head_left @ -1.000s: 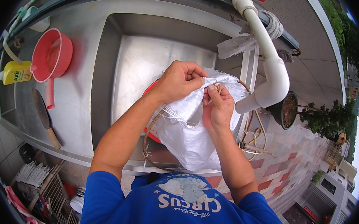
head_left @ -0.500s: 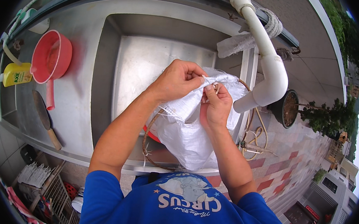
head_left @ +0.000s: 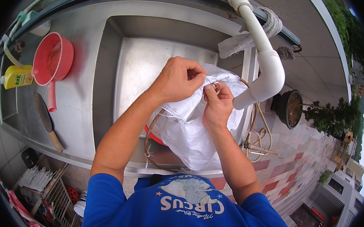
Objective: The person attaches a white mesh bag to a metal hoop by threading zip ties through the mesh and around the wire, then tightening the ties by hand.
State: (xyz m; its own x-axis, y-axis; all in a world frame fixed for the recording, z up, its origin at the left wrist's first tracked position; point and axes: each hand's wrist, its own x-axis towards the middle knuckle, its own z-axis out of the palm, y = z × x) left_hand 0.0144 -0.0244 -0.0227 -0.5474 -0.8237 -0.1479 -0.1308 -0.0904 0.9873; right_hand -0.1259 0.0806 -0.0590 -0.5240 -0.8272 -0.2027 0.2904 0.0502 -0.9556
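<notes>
Steel sink (head_left: 152, 52) beside patterned paving (head_left: 277, 164); left hand (head_left: 177, 80) pinching white sack (head_left: 186, 141).

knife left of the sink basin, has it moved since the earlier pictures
No. The knife lies in the same place, pointing the same way, against the sink basin.

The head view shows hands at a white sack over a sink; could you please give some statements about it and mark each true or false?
1. The left hand pinches the white sack. True.
2. The knife lies inside the sink. False: it lies on the metal counter left of the sink.
3. The yellow bottle is left of the red dipper. True.
4. The right hand rests on the pipe. False: it is at the sack, close to the left fingertips.
</notes>
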